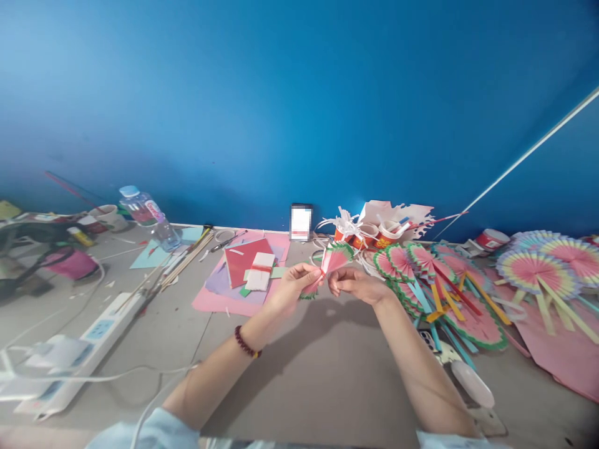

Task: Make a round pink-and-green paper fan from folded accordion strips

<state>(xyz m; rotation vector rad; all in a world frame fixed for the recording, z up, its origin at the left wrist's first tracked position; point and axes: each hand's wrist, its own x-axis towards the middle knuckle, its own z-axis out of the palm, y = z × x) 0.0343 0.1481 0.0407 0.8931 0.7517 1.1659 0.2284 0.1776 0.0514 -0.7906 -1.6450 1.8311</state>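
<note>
A pleated paper fan, pink with a green zigzag edge, is pinched at its gathered middle by my left hand. One end spreads upward, and a smaller green-edged end shows below my fingers. A red band crosses the pinched part. Just right of the fan, my right hand has its fingers curled, thumb and fingertips close together. Whether a thin thing sits between those fingertips is too small to tell. Finished-looking watermelon-coloured paper fans with coloured paper strips lie to the right of my right hand.
Pink and red paper sheets lie left of my hands, with a white packet. Behind stand a phone and red paper cups. Further left are a bottle and a power strip. A white mouse sits right.
</note>
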